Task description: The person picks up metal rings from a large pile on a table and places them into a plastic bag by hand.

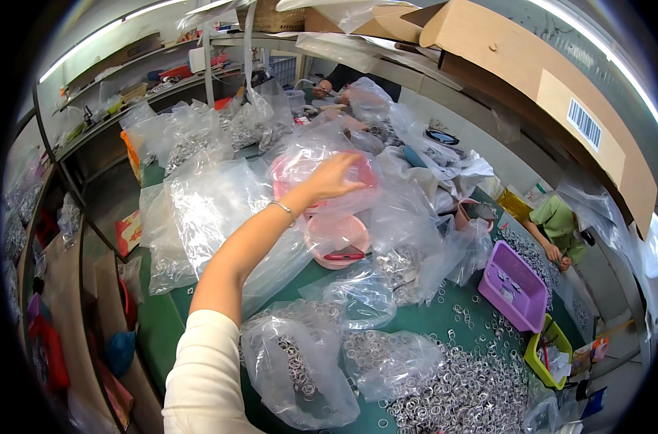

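My left hand (334,179) reaches out over the far middle of the table, with a bracelet on the wrist. Its fingers are stretched and the thumb stands apart; I see nothing gripped between them. Under and around the hand is a pink plastic basket (280,176), partly covered by a clear plastic bag (318,148). Just nearer stands a round pink tub (316,239) with a red-handled tool (343,256) at its front rim. My right hand is not in view. Close to me lies a large heap of silvery metal rings (459,387), beside clear bags of rings (300,365).
A purple bin (494,286) and a yellow-green basket (537,365) stand at the right. Another person (560,231) works beyond them. Large clear bags (213,210) cover the left side. Cardboard boxes (502,65) sit on an overhead shelf. Loose rings dot the green table (423,318).
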Tool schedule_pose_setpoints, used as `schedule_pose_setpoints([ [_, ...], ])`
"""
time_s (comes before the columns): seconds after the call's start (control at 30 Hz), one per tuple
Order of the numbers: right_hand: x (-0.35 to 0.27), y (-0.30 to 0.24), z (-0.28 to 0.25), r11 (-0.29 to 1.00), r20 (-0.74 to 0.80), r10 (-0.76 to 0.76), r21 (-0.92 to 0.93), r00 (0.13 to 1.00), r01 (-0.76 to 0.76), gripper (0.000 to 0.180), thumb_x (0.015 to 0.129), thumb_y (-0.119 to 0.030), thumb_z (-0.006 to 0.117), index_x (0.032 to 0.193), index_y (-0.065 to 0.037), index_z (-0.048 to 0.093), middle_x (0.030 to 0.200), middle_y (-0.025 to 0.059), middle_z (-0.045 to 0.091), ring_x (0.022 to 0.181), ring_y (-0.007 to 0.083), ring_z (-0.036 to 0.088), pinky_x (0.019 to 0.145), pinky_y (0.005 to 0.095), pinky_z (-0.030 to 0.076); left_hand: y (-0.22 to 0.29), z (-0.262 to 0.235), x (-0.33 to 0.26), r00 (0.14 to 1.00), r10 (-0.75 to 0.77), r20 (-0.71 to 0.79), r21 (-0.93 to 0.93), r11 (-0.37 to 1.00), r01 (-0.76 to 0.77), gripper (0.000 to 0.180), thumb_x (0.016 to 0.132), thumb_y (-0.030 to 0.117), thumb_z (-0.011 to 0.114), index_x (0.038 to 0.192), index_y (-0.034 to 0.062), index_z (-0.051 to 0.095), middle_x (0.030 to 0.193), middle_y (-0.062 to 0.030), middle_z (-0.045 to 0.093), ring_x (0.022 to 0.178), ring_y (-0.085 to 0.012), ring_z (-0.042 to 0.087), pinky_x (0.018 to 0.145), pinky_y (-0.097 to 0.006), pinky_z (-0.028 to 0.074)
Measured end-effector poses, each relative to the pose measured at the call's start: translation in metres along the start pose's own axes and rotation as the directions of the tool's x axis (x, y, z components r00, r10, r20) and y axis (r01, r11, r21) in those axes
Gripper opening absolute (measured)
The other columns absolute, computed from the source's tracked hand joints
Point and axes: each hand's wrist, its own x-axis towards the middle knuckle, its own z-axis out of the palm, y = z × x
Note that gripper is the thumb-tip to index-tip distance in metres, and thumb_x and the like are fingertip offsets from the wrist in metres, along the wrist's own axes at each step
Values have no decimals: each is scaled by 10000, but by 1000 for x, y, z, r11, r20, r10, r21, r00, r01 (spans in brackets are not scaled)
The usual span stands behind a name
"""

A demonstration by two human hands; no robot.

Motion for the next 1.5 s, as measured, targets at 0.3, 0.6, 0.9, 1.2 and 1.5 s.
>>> schedule_pose_setpoints([
  [0.3,18,10,-19,986,90,-67,-149,994,80,58,922,-104,521,954,-99,474,802,32,497,698,123,435,560,217,379,84,118,2,681,207,702,153,890,-429,390,685,164,689,1036,19,601,949,-211,631,935,-370,610,762,-460,489],
  [0.6,34,13,-49,886,266,-225,-344,937,311,97,900,-78,547,987,-40,533,866,35,525,752,116,482,615,200,414,136,117,-39,646,328,690,-101,926,-363,250,782,161,585,951,-23,586,807,-212,637,787,-372,628,674,-453,499],
  [0.9,37,13,-61,942,200,-159,-261,967,209,220,883,-53,549,1094,-12,500,872,63,527,813,151,502,700,243,429,53,89,52,989,-143,-47,282,947,151,341,856,277,548,1061,6,574,964,-233,624,899,-352,615,771,-419,497],
  [1.2,31,8,-38,979,72,-123,-153,990,133,81,922,-121,520,912,-45,546,819,63,545,785,171,496,670,253,435,-16,110,36,844,-451,291,372,866,334,311,812,213,574,1051,17,604,1111,-200,605,971,-351,619,807,-437,495],
  [1.5,29,-2,-28,999,46,27,-27,999,-26,138,921,-156,534,812,-82,496,743,28,469,685,141,422,615,241,388,-8,120,35,816,-540,206,389,810,438,293,773,170,619,1028,26,613,1150,-190,593,1045,-325,592,844,-442,483],
])
